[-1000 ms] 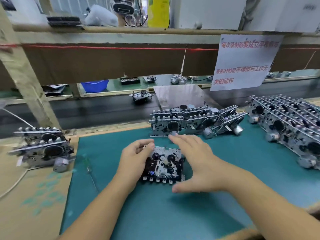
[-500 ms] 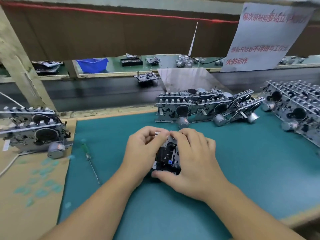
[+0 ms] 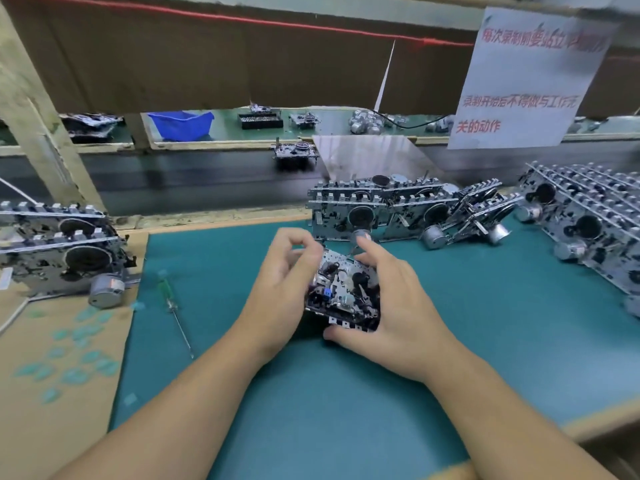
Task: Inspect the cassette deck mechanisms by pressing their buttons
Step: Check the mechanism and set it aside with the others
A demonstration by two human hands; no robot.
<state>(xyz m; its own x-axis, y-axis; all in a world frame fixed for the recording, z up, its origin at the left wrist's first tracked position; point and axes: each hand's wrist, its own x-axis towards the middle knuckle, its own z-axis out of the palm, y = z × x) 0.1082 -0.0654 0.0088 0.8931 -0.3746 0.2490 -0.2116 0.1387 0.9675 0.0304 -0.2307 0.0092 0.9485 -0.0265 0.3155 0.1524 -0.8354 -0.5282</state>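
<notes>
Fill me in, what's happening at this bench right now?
A person holds one small metal cassette deck mechanism in both hands over the teal work mat. The left hand grips its left side; the right hand wraps its right side, thumb at the button row on the near edge. More mechanisms lie in rows behind, right and left. A green-handled screwdriver lies untouched on the mat.

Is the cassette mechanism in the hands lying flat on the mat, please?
No: the cassette mechanism is tilted, far edge raised, gripped by left hand and right hand.
</notes>
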